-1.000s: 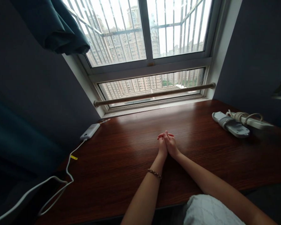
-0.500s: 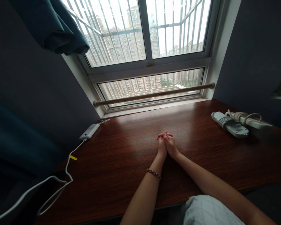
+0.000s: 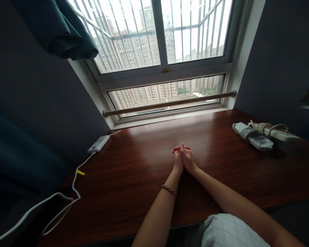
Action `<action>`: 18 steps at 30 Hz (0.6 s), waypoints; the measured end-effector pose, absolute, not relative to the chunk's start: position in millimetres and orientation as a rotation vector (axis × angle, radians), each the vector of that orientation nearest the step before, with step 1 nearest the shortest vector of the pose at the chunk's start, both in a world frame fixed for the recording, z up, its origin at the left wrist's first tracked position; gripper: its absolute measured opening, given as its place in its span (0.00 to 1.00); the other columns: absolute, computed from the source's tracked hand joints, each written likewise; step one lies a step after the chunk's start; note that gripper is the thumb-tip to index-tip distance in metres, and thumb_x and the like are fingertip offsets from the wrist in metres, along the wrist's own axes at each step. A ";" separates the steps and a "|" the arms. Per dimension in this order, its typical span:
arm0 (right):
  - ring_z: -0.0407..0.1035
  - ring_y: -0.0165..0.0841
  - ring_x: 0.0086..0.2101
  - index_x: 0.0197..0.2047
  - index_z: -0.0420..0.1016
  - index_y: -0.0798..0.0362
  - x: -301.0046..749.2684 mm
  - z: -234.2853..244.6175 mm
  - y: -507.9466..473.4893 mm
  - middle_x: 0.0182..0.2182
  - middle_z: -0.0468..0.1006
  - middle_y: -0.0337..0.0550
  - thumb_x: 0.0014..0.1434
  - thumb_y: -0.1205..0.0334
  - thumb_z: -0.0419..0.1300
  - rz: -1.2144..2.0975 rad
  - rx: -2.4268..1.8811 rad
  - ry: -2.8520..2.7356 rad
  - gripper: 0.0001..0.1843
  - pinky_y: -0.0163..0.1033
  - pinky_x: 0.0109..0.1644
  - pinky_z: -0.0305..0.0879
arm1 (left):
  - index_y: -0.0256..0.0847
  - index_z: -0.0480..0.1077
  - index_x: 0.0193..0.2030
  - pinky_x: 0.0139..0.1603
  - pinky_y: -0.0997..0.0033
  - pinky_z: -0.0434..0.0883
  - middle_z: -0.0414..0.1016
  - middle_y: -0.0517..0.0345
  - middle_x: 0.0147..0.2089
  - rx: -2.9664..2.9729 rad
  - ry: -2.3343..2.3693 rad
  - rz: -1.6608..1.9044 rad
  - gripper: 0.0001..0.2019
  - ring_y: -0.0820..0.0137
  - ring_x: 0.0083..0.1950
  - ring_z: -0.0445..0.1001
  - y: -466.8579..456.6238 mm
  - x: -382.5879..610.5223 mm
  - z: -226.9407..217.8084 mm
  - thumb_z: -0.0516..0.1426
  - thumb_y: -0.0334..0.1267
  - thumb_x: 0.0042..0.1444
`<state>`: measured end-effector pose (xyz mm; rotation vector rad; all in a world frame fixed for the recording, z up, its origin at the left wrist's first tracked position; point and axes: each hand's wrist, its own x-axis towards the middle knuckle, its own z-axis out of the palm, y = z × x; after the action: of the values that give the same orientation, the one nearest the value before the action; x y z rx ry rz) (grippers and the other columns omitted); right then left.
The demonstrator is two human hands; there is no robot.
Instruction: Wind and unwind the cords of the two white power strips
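Dark red-brown wood grain covers the desk, which spreads across the middle and lower part of the frame. Just right of the frame's centre, the left hand and the right hand are clasped together over it, palm toward palm. Their fingers are interlaced and folded across one another, with no object visible between them. Whether the undersides of the hands touch the wood cannot be told. A braided bracelet circles the left wrist, and white textured cloth shows at the bottom edge between the forearms.

On the left side of the desk lies a white box-shaped device, joined to a white cable that carries a yellow tag and runs to the lower left. At the right lie two pale devices with cords wound around them, well apart from the hands. A barred window fills the top centre, crossed low down by a rail; a blue-green curtain hangs in the upper left.
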<state>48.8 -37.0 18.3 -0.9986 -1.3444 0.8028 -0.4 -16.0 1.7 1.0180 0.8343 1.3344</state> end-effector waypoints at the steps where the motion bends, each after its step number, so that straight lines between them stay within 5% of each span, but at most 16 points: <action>1: 0.73 0.34 0.35 0.35 0.78 0.52 49.0 18.1 -36.9 0.30 0.79 0.43 0.63 0.47 0.44 0.801 -0.999 -1.346 0.26 0.39 0.44 0.66 | 0.36 0.72 0.27 0.36 0.64 0.71 0.72 0.53 0.25 1.020 0.834 1.334 0.22 0.66 0.30 0.73 -16.0 -0.5 1.6 0.53 0.56 0.49; 18: 0.73 0.34 0.35 0.33 0.78 0.52 48.2 15.9 -35.3 0.30 0.79 0.43 0.62 0.47 0.43 0.807 -1.007 -1.342 0.26 0.38 0.44 0.66 | 0.34 0.72 0.26 0.32 0.69 0.69 0.71 0.53 0.25 0.995 0.835 1.344 0.24 0.69 0.28 0.71 -18.0 0.3 5.3 0.55 0.58 0.46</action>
<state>48.2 -35.3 15.9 -1.0067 -1.3422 0.8068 0.3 -18.0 5.3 0.9952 0.8350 1.3439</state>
